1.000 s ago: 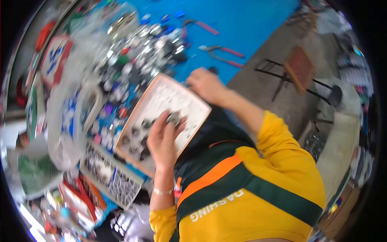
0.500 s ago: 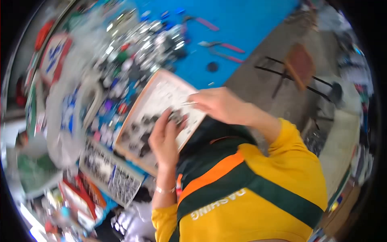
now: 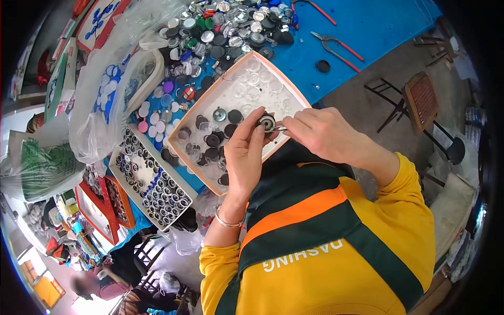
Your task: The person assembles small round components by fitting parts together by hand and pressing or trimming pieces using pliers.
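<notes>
My left hand [image 3: 244, 157] pinches a small round black part with a silver ring [image 3: 267, 123] between thumb and fingers. Closed around a thin metal tool, probably tweezers [image 3: 281, 128], is my right hand [image 3: 326, 135]; the tool's tip meets the edge of the round part. Both hands are over the near right side of a shallow white box with an orange rim [image 3: 195, 108]. Inside that box lie clear round covers [image 3: 253, 93] and several black discs [image 3: 212, 140].
A white tray of small ringed parts [image 3: 119, 173] stands at the left. Beyond the box is a heap of round pieces [image 3: 236, 26]; red-handled pliers [image 3: 338, 47] lie on the blue table [image 3: 378, 31]. A plastic bag [image 3: 94, 126], a chair [image 3: 420, 102] and another person [image 3: 105, 283] are around.
The view has shifted and sharpened. My right hand has come nearer to my left, and the metal tool, earlier apart, now reaches the round part.
</notes>
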`<action>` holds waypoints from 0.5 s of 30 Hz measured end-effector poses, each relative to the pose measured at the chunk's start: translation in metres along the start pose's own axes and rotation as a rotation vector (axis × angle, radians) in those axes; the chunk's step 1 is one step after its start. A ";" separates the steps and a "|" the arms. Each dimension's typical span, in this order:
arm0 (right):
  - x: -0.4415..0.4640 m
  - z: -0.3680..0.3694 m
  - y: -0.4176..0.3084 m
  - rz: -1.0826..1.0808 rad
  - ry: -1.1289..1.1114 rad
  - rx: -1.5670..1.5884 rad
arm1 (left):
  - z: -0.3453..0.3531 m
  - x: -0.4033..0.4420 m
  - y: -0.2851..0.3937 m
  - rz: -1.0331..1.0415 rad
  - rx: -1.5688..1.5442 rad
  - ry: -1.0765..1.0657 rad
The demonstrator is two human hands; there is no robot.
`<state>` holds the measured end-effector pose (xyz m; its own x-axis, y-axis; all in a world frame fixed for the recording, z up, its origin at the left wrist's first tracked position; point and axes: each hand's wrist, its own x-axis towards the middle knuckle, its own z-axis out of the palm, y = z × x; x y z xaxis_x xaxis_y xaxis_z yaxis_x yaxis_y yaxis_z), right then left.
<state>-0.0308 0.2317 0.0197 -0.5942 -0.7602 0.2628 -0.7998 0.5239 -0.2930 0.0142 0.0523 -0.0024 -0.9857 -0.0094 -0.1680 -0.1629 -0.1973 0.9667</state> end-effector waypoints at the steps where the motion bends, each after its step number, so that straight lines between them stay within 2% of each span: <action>1: 0.000 0.000 0.000 -0.003 -0.013 0.001 | 0.000 0.000 0.000 -0.001 0.007 0.000; 15: -0.002 0.007 -0.005 0.012 -0.067 0.055 | 0.004 -0.006 -0.004 0.052 0.074 0.018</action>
<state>-0.0250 0.2275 0.0146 -0.5954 -0.7789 0.1971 -0.7855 0.5128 -0.3465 0.0201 0.0568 -0.0045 -0.9922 -0.0353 -0.1197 -0.1145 -0.1228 0.9858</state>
